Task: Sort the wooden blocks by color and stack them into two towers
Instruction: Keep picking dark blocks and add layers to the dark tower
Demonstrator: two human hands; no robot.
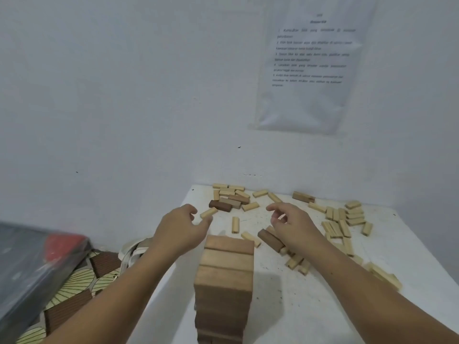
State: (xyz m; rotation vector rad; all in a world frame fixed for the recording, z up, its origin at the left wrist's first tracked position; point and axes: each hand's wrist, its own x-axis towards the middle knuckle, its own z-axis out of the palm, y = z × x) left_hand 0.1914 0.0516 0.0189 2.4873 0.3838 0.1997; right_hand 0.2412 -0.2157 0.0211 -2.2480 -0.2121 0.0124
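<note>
A tall tower of dark brown blocks (224, 281) stands at the near middle of the white table (310, 306). Light blocks lie scattered across the far side, with a heap (231, 194) at the back left and another heap (345, 219) at the right. Dark blocks lie loose: one (220, 206) by the back heap, one (303, 196) at the back, one (270, 240) under my right wrist. My left hand (183, 225) hovers beyond the tower, fingers loosely curled, holding nothing, near a light block (208, 212). My right hand (290, 223) hovers with loosely curled fingers, holding nothing.
The table stands against a white wall with a printed sheet (310, 65) taped on it. To the left, below the table edge, lie a patterned mat (74, 289), a white bag (134, 249) and a dark case with a red patch (32, 264).
</note>
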